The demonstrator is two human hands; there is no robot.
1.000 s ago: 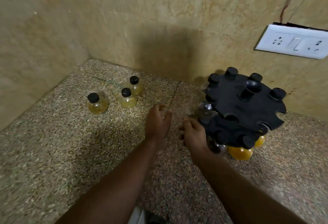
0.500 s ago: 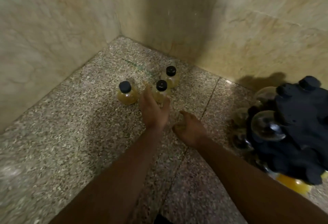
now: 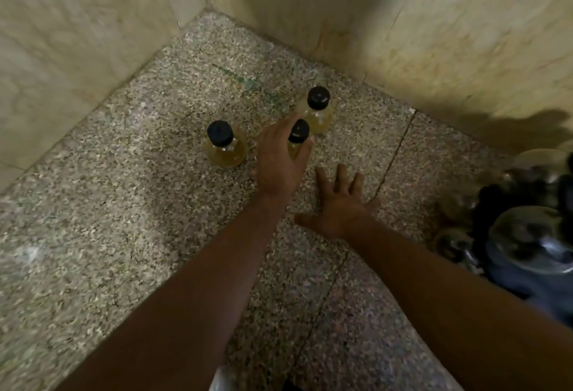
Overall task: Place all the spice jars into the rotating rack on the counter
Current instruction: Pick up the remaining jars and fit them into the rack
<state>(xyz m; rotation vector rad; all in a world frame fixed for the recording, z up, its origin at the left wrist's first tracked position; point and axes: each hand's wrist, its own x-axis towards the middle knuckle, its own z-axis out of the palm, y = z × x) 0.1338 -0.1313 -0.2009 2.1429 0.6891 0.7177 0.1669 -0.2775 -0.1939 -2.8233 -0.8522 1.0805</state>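
Observation:
Three small round spice jars with black caps and yellowish contents stand near the counter's corner. My left hand (image 3: 279, 164) curls round the middle jar (image 3: 298, 132); thumb and fingers sit on either side of its neck and hide most of its body. The left jar (image 3: 224, 146) and the back jar (image 3: 317, 107) stand free. My right hand (image 3: 339, 204) hovers flat, fingers spread, low over the counter and holds nothing. The black rotating rack (image 3: 527, 269), blurred, sits at the right edge with glass jars in it.
Speckled granite counter (image 3: 124, 204) meets tiled walls (image 3: 93, 34) on the left and at the back, forming a tight corner behind the jars. A seam in the counter runs between my right hand and the rack.
The view swung left and down, pushing the rack to the right edge. My left hand reached forward and closed round the middle jar. My right hand left the rack and spread flat.

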